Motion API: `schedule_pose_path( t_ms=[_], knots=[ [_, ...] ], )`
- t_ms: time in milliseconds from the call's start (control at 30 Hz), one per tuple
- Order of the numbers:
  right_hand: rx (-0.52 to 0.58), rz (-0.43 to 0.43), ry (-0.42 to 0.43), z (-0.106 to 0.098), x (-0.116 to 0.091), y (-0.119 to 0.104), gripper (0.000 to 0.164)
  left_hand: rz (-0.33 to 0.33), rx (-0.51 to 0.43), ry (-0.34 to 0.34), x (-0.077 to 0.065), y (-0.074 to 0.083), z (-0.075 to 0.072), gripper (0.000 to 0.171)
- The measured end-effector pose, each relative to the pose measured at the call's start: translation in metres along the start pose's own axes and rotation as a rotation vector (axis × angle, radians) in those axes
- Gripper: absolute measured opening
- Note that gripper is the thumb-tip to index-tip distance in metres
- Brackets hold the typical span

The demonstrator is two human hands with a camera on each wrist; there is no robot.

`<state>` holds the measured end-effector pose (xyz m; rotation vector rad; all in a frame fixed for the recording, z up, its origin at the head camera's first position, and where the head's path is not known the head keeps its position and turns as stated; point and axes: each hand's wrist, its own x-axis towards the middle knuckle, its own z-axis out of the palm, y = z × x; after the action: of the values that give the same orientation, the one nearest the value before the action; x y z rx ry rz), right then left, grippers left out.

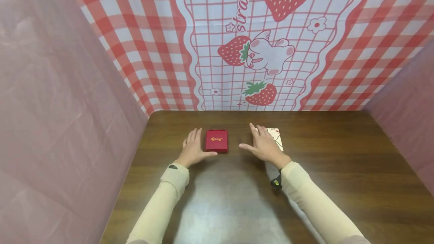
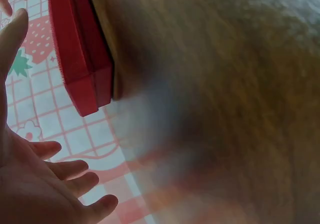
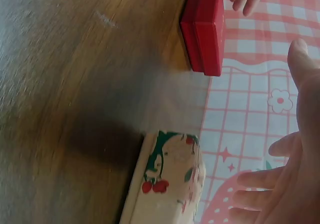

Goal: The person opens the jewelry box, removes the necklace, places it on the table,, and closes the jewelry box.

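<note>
A small red box (image 1: 217,140) with gold lettering on its lid lies on the table, lid down flat all round. My left hand (image 1: 193,148) is just left of it, fingers spread and thumb reaching past its near corner; the left wrist view shows a gap between palm and box. To the right lies a cream box (image 1: 276,136) with a printed pattern, partly covered by my right hand (image 1: 264,147) in the head view. Red cherries and green figures show on this cream box (image 3: 167,184) in the right wrist view. The right hand's fingers are extended, holding nothing.
The brown wooden table (image 1: 217,206) ends at a red-and-white strawberry cloth (image 1: 162,48) hanging behind it. Pinkish cloth walls (image 1: 61,123) stand at the left and right. A dark wrist strap (image 1: 276,183) sits at my right cuff.
</note>
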<state>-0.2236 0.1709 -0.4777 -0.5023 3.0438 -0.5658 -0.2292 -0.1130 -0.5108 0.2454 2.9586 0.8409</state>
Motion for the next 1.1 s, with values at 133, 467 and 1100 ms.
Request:
schedule_pose_path(
  t_ms=[133, 467, 1100],
  knots=[
    [0.023, 0.005, -0.025, 0.002, 0.003, -0.004, 0.098, 0.006, -0.021, -0.006, 0.001, -0.003, 0.002, 0.119],
    [0.039, -0.017, -0.039, 0.014, 0.013, -0.006, 0.1, 0.009, -0.05, -0.023, 0.007, -0.006, 0.004, 0.117],
    [0.095, -0.031, -0.117, 0.033, 0.032, -0.02, 0.104, -0.027, -0.075, -0.076, 0.013, -0.006, 0.014, 0.119]
  ],
)
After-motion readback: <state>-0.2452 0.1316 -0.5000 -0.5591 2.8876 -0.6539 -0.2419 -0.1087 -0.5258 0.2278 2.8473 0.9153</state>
